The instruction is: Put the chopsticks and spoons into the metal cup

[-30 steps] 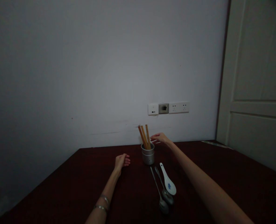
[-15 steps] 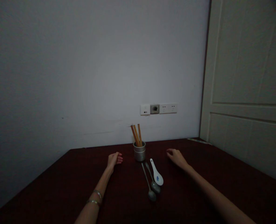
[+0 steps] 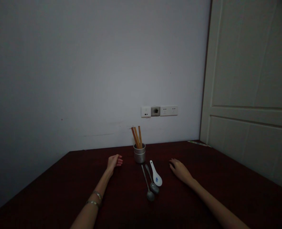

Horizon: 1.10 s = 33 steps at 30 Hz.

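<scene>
A small metal cup [image 3: 139, 156] stands on the dark red table [image 3: 59, 190] near the wall, with several orange-brown chopsticks [image 3: 136, 137] upright in it. In front of it lie two metal spoons [image 3: 149, 187] and a white ceramic spoon [image 3: 156, 173] with a blue mark. My left hand [image 3: 113, 161] rests on the table left of the cup, fingers loosely curled, holding nothing. My right hand [image 3: 179, 170] lies palm down on the table right of the spoons, fingers stretched out and empty. Neither hand touches the cup or spoons.
A pale wall with a row of sockets [image 3: 159, 111] rises behind the table. A white door [image 3: 250, 89] stands at the right, close to the table's right edge. A thin pale strip [image 3: 199, 143] lies at the table's far right corner.
My right hand has drawn back from the chopsticks in the cup and come down flat on the table to the right. The left hand has stayed in place.
</scene>
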Each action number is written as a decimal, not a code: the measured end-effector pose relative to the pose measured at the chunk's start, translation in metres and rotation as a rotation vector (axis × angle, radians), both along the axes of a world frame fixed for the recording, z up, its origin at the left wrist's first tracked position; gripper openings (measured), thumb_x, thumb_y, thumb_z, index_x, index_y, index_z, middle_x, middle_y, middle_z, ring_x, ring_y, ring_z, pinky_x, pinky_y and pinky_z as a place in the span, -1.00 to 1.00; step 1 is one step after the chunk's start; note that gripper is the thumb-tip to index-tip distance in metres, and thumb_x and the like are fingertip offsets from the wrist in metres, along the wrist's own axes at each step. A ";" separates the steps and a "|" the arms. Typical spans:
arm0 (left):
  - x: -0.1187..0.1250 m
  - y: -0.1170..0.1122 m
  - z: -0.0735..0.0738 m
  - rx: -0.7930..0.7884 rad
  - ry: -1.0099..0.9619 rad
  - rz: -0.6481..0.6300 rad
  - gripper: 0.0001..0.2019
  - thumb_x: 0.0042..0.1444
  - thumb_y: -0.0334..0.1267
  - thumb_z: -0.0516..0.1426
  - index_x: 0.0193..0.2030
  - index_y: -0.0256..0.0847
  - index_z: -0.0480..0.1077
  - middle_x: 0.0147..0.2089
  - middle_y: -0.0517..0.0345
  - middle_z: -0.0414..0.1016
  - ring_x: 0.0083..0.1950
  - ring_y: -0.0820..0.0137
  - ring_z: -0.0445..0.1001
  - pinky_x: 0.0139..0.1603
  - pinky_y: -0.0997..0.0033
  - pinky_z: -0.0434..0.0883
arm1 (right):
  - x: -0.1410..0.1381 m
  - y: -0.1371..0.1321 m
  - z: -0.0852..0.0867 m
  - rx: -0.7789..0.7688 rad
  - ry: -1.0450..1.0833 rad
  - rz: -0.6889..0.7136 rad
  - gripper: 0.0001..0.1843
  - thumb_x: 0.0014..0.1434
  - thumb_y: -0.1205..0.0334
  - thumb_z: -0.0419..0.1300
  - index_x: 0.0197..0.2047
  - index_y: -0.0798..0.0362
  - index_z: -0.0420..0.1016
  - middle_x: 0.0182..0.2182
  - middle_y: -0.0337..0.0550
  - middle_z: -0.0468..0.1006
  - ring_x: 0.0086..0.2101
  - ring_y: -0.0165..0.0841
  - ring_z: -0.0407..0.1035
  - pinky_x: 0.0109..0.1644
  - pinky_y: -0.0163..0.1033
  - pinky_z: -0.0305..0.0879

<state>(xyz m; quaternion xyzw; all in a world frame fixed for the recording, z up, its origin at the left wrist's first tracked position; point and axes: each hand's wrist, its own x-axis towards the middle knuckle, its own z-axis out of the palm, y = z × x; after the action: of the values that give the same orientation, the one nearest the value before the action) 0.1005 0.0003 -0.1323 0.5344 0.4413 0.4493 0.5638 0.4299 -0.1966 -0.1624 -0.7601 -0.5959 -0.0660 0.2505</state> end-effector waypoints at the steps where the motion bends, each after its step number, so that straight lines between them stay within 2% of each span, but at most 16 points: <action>1: 0.000 0.000 -0.001 0.004 -0.004 0.004 -0.80 0.01 -0.26 0.01 -0.42 -0.37 0.36 -0.65 0.11 0.40 -0.66 0.48 0.38 -0.60 0.54 0.32 | 0.000 0.000 0.000 -0.004 -0.003 -0.002 -0.60 0.11 0.27 -0.06 -0.05 0.22 0.41 -0.01 0.10 0.37 0.04 -0.20 0.19 0.12 -0.18 0.05; 7: 0.000 0.000 -0.003 0.024 -0.009 0.010 -0.83 0.03 -0.28 0.00 -0.36 -0.36 0.34 -0.65 0.13 0.40 -0.67 0.49 0.37 -0.61 0.55 0.33 | 0.001 0.001 -0.002 -0.011 -0.049 -0.001 -0.58 0.12 0.27 -0.08 -0.03 0.25 0.39 -0.01 0.12 0.36 0.04 -0.20 0.19 0.12 -0.17 0.05; 16: 0.001 -0.007 0.004 0.040 0.040 0.070 -0.82 -0.01 -0.26 0.04 -0.31 -0.31 0.34 -0.65 0.19 0.39 -0.66 0.49 0.36 -0.61 0.55 0.31 | 0.001 0.001 -0.002 0.016 -0.018 0.009 -0.60 0.10 0.28 -0.05 -0.05 0.24 0.41 -0.03 0.12 0.38 0.04 -0.20 0.20 0.12 -0.18 0.05; 22: -0.002 -0.017 0.016 0.177 0.268 0.019 -0.84 -0.02 -0.26 0.03 -0.45 -0.31 0.35 -0.68 0.18 0.37 -0.72 0.53 0.29 -0.72 0.64 0.15 | -0.002 0.000 0.001 0.021 -0.018 0.013 -0.59 0.10 0.28 -0.06 -0.06 0.27 0.41 -0.05 0.15 0.40 0.02 -0.19 0.22 0.11 -0.18 0.05; 24: -0.002 -0.024 0.020 0.244 0.408 -0.042 -0.86 -0.06 -0.29 0.06 -0.54 -0.30 0.34 -0.71 0.18 0.35 -0.76 0.55 0.25 -0.74 0.64 0.09 | -0.002 0.000 0.001 0.017 -0.027 0.013 -0.59 0.10 0.28 -0.06 -0.06 0.28 0.41 -0.05 0.17 0.40 0.02 -0.18 0.22 0.11 -0.17 0.06; 27: 0.003 -0.040 0.027 0.315 0.615 -0.198 -0.84 -0.12 -0.34 0.09 -0.65 -0.30 0.33 -0.76 0.18 0.32 -0.81 0.55 0.20 -0.77 0.63 0.05 | -0.001 0.000 0.000 0.016 -0.042 0.013 -0.59 0.10 0.28 -0.06 -0.06 0.29 0.41 -0.05 0.17 0.40 0.01 -0.17 0.22 0.11 -0.17 0.07; 33: 0.030 -0.089 0.043 0.233 0.782 -0.543 -0.83 -0.15 -0.36 0.07 -0.69 -0.30 0.34 -0.74 0.14 0.34 -0.80 0.54 0.20 -0.78 0.63 0.02 | -0.002 -0.001 0.000 0.005 -0.051 0.011 -0.59 0.10 0.29 -0.07 -0.06 0.26 0.41 -0.06 0.14 0.40 0.00 -0.19 0.24 0.09 -0.19 0.08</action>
<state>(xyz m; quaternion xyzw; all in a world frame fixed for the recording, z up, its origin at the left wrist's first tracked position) 0.1303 -0.0889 -0.0895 0.8184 0.4115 0.0980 0.3891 0.4280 -0.1975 -0.1623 -0.7543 -0.6061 -0.0853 0.2375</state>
